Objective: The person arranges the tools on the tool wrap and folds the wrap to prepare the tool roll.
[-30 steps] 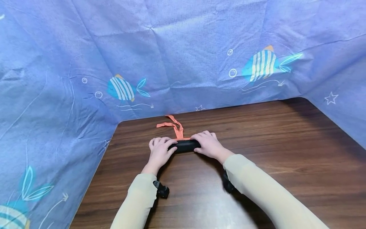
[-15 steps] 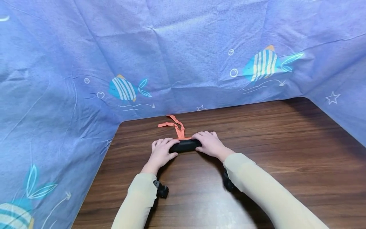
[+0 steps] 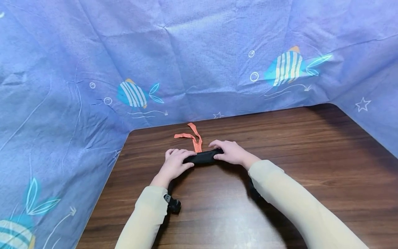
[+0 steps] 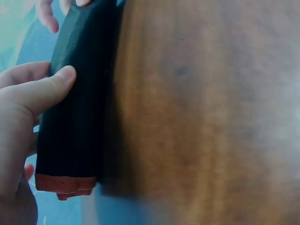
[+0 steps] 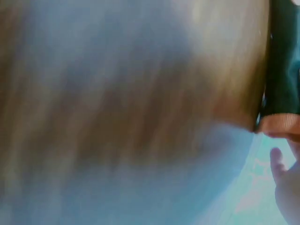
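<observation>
A black rolled cloth bundle [image 3: 204,158] with orange edging lies crosswise toward the back of the table, one hand at each end. Two orange ribbon ties [image 3: 196,141] trail from its far side. My left hand [image 3: 174,164] grips the left end, thumb [image 4: 60,82] on the near side and fingers behind. At the right end my right hand [image 3: 231,152] holds the roll, its thumb against the near side and its index finger raised over the far side. The orange end trim [image 5: 281,123] shows close by the right hand in the right wrist view.
The brown wood-grain table [image 3: 280,173] runs wide to the right and toward me. A blue fish-print cloth [image 3: 211,62] hangs along its back and sides. A small black wrist camera [image 3: 174,204] sits under the left sleeve.
The right hand shifts slightly right and its index finger lifts from the roll. The orange strip along the roll's far edge drops out of sight, and the ribbon ties shift a little right.
</observation>
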Available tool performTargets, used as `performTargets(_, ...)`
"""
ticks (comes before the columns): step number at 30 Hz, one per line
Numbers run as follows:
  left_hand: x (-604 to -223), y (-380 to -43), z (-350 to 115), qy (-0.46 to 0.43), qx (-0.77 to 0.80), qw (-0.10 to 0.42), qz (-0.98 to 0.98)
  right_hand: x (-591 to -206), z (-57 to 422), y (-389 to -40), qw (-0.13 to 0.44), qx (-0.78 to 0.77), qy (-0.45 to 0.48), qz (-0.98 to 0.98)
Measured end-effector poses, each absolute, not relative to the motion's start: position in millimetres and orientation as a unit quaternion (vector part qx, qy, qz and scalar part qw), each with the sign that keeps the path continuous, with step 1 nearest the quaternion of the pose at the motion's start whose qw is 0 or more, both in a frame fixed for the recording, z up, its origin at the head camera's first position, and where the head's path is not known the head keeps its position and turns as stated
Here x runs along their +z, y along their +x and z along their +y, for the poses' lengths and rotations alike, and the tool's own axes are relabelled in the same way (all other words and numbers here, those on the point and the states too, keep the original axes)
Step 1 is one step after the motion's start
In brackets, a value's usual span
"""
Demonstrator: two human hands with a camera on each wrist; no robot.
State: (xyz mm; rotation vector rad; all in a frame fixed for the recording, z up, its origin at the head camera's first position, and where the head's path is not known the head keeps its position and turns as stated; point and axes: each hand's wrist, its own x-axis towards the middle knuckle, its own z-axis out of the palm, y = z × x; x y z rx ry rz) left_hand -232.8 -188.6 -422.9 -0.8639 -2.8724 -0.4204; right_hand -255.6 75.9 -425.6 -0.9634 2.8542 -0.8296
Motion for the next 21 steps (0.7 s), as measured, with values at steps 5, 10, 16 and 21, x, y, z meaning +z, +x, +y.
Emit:
performTargets(5,-414.2,-238.4,-186.4,-0.261,-0.169,-0.001,-0.950,-425.6,80.3,-252.1,-0.002,-0.260,-0.319,0.911)
performTargets(10,-408.0,-247.1,-183.6,-0.244,-0.190,-0.054,-0.949,-430.6,76.4,-248.2,-0.049,-0.241,-0.311,0.918)
performTargets(16,-405.8,-250.1,-182.8,-0.229,-0.193,-0.059,-0.952,-429.1,67.1,-249.2,-0.078,-0.221,-0.283,0.930)
performTargets(21,-406.7,-250.6,-179.1,-0.218,-0.164,-0.003,-0.962,-426.7,61.4,-250.4,-0.070,-0.218,-0.256,0.939)
